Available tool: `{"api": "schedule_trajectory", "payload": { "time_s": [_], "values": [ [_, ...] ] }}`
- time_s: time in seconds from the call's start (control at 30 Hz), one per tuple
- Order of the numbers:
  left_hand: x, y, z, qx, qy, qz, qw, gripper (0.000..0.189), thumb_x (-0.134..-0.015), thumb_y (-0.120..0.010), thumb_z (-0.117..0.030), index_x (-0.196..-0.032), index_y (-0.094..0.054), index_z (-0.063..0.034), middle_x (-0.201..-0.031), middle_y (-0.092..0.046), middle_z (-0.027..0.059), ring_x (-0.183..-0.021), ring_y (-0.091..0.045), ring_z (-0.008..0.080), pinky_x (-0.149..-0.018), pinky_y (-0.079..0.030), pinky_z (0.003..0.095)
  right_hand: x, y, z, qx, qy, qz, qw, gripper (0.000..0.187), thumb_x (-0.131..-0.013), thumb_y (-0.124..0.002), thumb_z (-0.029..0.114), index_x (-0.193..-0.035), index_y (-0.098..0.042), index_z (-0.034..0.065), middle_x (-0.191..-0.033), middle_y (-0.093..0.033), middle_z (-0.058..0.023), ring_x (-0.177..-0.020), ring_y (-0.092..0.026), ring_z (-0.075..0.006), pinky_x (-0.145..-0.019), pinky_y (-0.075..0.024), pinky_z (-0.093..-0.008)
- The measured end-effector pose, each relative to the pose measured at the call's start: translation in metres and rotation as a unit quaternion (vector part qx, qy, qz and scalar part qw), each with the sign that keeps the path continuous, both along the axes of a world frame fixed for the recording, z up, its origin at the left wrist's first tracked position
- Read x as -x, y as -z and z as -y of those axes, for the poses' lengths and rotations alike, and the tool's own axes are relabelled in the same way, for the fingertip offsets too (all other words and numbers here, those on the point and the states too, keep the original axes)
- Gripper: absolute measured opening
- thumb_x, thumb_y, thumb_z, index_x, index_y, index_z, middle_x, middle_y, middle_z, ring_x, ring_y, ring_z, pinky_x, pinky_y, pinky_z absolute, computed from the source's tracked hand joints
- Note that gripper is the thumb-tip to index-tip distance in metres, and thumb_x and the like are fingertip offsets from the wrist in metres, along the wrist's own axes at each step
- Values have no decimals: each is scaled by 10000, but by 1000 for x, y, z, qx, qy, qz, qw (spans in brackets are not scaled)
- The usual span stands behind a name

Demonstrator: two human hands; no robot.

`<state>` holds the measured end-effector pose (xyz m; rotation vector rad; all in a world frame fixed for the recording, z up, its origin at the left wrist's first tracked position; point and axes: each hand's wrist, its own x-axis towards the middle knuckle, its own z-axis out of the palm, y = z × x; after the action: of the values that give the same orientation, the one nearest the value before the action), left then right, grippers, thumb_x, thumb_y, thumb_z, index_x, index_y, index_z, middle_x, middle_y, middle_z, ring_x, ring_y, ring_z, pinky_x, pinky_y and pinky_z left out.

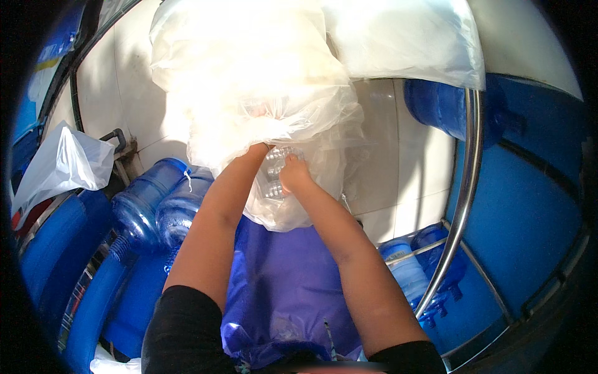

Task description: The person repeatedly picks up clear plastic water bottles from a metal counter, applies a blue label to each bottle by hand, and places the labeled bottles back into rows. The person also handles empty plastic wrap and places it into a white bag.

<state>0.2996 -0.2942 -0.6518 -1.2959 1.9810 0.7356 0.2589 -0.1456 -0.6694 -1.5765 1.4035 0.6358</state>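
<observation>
A large translucent plastic bag (252, 56), bright with glare, lies before me with its mouth towards my body. Several clear plastic bottles (274, 170) show in its opening. My right hand (294, 173) is at the bag's mouth against these bottles, its fingers curled; its exact grip is unclear. My left hand (259, 108) reaches inside under the upper layer of film, which blurs its fingers, so its hold cannot be made out. Behind the opening, a purple apron (289, 280) covers my front.
Blue water jugs (145, 201) lie at the left, near a loose white plastic bag (70, 159). A second filled bag (406, 42) is at upper right. A curved metal rail (467, 187) crosses the right side, with more jugs (404, 266) around it.
</observation>
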Motion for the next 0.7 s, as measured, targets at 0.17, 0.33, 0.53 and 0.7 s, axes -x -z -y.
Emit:
{"api": "schedule_trajectory", "payload": {
  "time_s": [0.17, 0.33, 0.53, 0.7],
  "values": [
    [3, -47, -12, -58, 87, 35, 994, 362, -803, -582, -333, -1017, -709, -70, -1104, -634, 261, -1079, -601, 362, -915, -473, 391, -3, 8, -2, -14, -6, -26, 1000, 561, -644, -831, 401, -1109, -704, 113, -1444, -381, -196, -1349, -340, -358, -1038, -355, -522],
    [-3, -97, -3, -147, 85, -8, 985, 388, -803, -598, -375, -1015, -709, -70, -1116, -629, 268, -1088, -598, 364, -911, -473, 388, 11, -3, 12, -53, 15, 57, 997, 684, -663, -813, 373, -1255, -611, 96, -1499, -313, -199, -1381, -266, -414, -1075, -316, -512],
    [-55, -184, 35, -338, 12, -140, 931, 446, -785, -592, -450, -1014, -702, -83, -1021, -672, 199, -979, -615, 277, -894, -459, 360, 38, -30, -6, 240, 94, 180, 949, 875, -702, -770, 343, -1398, -378, -15, -1488, -297, -243, -1408, -239, -387, -1123, -278, -466],
    [-139, -321, 29, -466, -117, -284, 830, 434, -746, -673, -339, -1053, -650, -33, -1079, -645, 72, -985, -562, 166, -859, -457, 329, 21, -101, -9, 308, 452, 407, 732, 795, -672, -796, 188, -1369, -438, 54, -1504, -246, -235, -1412, -245, -357, -1135, -279, -413]
  ]
}}
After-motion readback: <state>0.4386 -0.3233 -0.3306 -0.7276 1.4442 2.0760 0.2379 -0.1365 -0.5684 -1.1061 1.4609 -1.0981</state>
